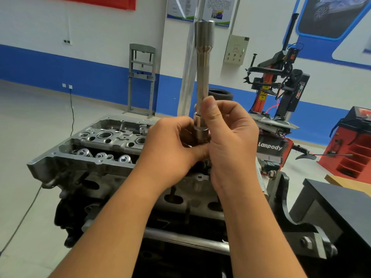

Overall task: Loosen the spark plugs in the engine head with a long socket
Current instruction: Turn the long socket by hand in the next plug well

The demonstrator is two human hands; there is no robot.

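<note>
The lower end of the long socket (203,77) is hidden between both hands, so the part fitted to its base cannot be identified; only a short, wider chrome collar (201,130) shows in the gap between them. The right portion of the engine head (104,145) is covered by the hands and forearms, and no spark plug can be made out in the visible wells. Whether a wrench lies in the left palm cannot be told.

The long socket stands nearly upright, its long axis vertical, with the wider open end pointing up and the narrower shank running down into the hands. It is held in the air above the near right part of the engine head, clear of it.

The right hand (230,141) grips the lower shank, thumb pressed against the front and fingers curled round the back. The left hand (170,145) holds the collar end from the left, fingers curled and thumb reaching under toward the right hand.

A tire changer (281,93) stands far right, and a grey press frame (142,77) stands against the far wall.
</note>
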